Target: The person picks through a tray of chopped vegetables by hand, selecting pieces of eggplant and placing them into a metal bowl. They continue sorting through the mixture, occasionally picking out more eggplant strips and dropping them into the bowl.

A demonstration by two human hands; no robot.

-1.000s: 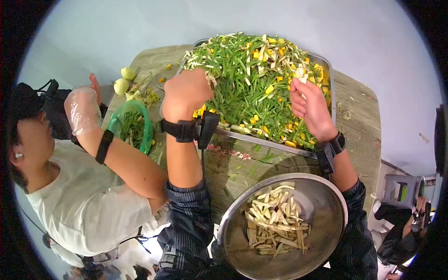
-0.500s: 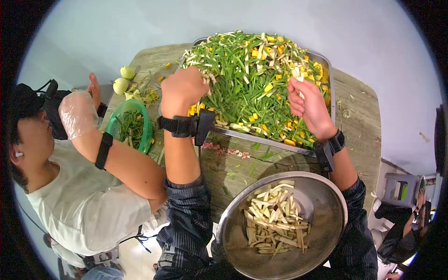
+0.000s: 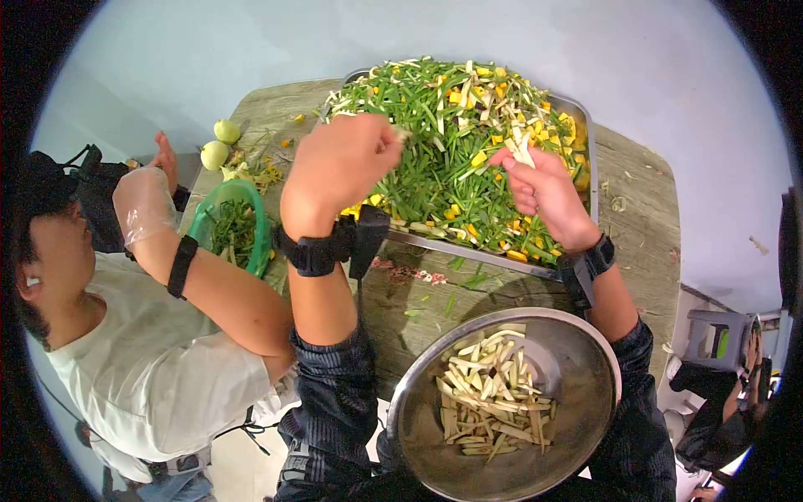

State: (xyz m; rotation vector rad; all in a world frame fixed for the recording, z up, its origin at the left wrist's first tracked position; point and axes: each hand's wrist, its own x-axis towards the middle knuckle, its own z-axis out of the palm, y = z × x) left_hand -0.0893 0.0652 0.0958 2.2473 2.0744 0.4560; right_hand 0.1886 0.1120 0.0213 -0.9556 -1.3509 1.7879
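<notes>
A metal tray [image 3: 493, 262] is heaped with chopped green stems [image 3: 422, 159], yellow cubes and pale strips. Over the tray's left part, my left hand [image 3: 343, 163] is closed, with a small pale piece at its fingertips. Above the right part, my right hand [image 3: 548, 192] pinches several pale strips [image 3: 522, 146] that stick up from its fingers. Nearest to me, a steel bowl [image 3: 585, 393] holds a pile of pale cut strips [image 3: 493, 393] with some darker edges.
At the left, a co-worker in a white shirt [image 3: 159, 368] wears a clear glove [image 3: 144, 201]. Beside that person are a green basket [image 3: 266, 230] of leafy pieces and two pale green round vegetables [image 3: 214, 155]. A grey stool [image 3: 715, 339] is at the far right.
My left hand has moved slightly right and looks larger, its fingertips turned further right. My right hand has shifted a little, and its strips stand out more clearly. The bowl looks unchanged.
</notes>
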